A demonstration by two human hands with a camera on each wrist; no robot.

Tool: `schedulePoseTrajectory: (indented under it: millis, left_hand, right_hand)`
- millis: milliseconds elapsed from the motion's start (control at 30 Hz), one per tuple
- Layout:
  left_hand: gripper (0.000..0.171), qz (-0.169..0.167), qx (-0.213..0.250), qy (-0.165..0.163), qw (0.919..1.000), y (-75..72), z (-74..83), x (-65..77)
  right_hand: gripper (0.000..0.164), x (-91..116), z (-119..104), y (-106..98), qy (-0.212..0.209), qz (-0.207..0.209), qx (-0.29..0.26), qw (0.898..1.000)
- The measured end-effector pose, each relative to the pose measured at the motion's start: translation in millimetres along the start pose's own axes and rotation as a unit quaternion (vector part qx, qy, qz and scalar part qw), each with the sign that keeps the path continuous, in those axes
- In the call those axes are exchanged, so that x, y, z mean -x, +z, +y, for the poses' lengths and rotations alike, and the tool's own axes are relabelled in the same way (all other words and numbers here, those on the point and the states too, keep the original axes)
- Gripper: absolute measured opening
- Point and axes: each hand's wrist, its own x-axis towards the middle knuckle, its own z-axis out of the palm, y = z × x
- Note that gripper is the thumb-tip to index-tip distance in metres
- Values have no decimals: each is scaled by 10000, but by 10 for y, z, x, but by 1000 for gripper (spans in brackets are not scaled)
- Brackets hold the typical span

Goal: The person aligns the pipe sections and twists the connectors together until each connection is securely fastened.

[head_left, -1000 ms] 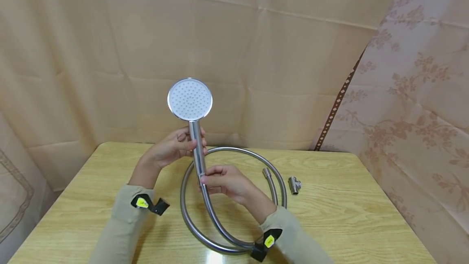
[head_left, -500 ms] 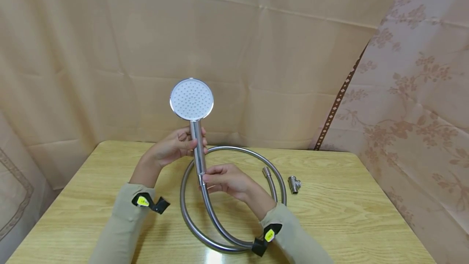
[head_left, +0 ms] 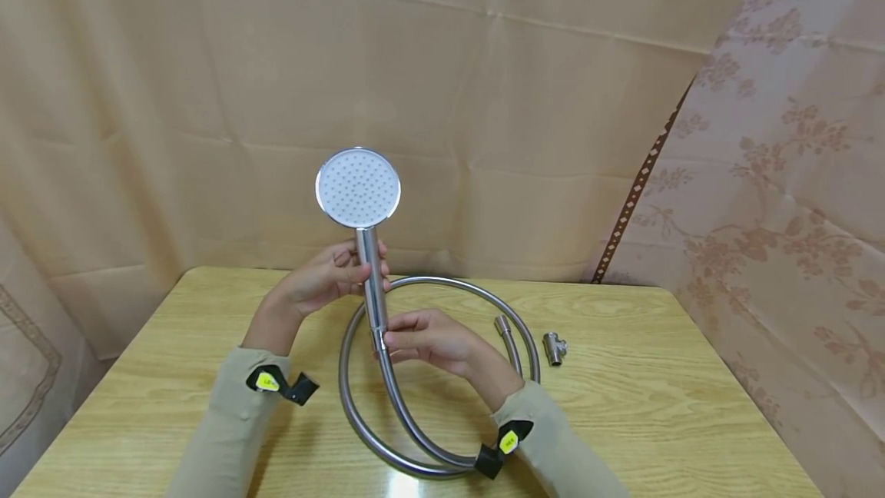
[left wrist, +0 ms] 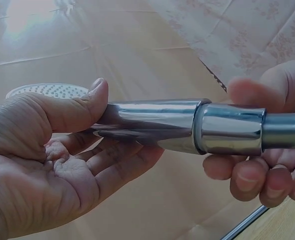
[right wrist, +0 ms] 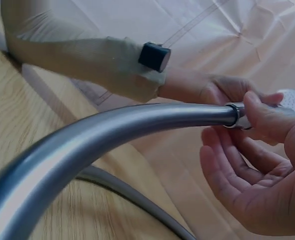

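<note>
Left hand (head_left: pixel 319 278) pinches the handle (head_left: pixel 374 302) of the shower head (head_left: pixel 358 187), thumb along one side, fingers behind and below. Right hand (head_left: pixel 437 344) pinches the metal collar (left wrist: pixel 232 130) at the foot of that handle, thumb and fingertips to either side. Collar meets the handle end; a narrow seam shows between them in the left wrist view.

Shower head is held up over the far part of the table (head_left: pixel 657 406), tilted slightly left, its white dotted face toward the head camera. Grey hose (head_left: pixel 401 403) runs down from the collar and loops on the wood; its other end, tipped with a metal nut (head_left: pixel 502 324), lies inside the loop's right side. Small metal tee fitting (head_left: pixel 555 349) just right of the loop. Beige curtain (head_left: pixel 415 60) behind; flowered cloth (head_left: pixel 781 214) at right.
</note>
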Motion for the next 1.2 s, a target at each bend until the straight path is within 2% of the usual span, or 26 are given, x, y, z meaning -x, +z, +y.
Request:
schedulePoseTrajectory:
  millis: [200,300,533,700,867,1067,1133,1200]
  left_hand:
    - [22,0,4,13,10000,-1,0,4]
    - [22,-26,-11,38,10000,-7,-5,8]
    - [22,17,-31,17,10000,-15,-11,11]
    - [23,30,-42,12,10000,6,4,13]
    - [23,23,-86,22,10000,2,-2,8]
    - [23,59,-116,18,9999,11,-4,11]
    - [23,87,-122,-5,9999,19,4,12]
    - [22,104,-123,-20,9999,22,9,13]
  right_hand:
    - [33,2,-11,73,3,705,425,9966]
    - [31,-7,-8,93,18,791,440,9959]
    - [17,-4,-9,84,-116,356,-15,9993]
    - [16,-8,0,46,-114,-68,-261,9996]
    - [22,-21,15,14,-59,-349,-338,9988]
    - [24,-26,27,-6,-51,-466,-356,9983]
    - [22,-21,17,-12,-25,-447,-253,9987]
    - [27,-10,-1,-15,5,-382,-127,9992]
